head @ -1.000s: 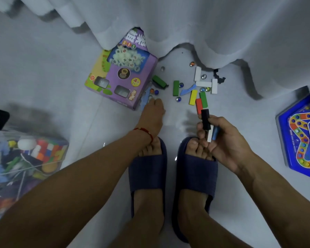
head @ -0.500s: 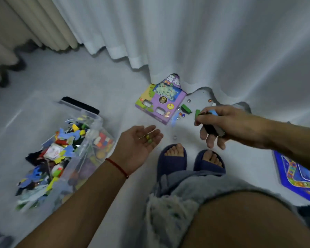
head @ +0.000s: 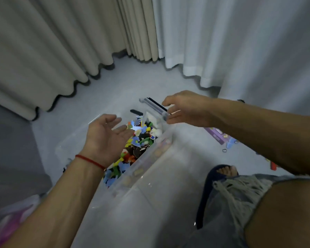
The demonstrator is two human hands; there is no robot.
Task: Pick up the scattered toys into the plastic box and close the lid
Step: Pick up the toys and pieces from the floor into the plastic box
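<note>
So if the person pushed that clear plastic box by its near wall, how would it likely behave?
The clear plastic box is heaped with small coloured toy pieces, so it is probably heavy for its size. On the smooth grey floor it would likely slide rather than tip, being long and low. Its thin transparent wall may flex a little under a push.

Honestly can't read any text here. The purple cardboard toy box point(head: 215, 134) poking out under the right forearm has some print on it, but it's way too blurry.
</note>
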